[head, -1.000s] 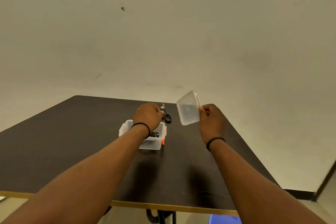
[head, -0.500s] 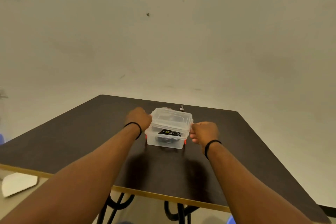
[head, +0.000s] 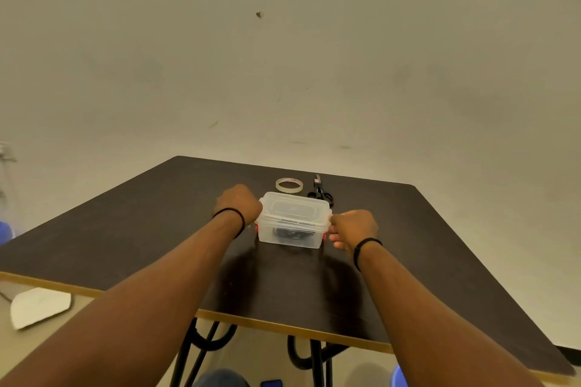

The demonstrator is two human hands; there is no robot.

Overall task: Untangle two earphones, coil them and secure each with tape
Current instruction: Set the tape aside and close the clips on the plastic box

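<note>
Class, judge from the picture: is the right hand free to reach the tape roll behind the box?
Probably not yet: the right hand grips the lidded box, which stands between it and the tape roll.

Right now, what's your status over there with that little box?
Left hand and right hand grip the ends of the clear box, lid on. Dark earphones inside. Tape roll, scissors behind; nothing blocking.
</note>
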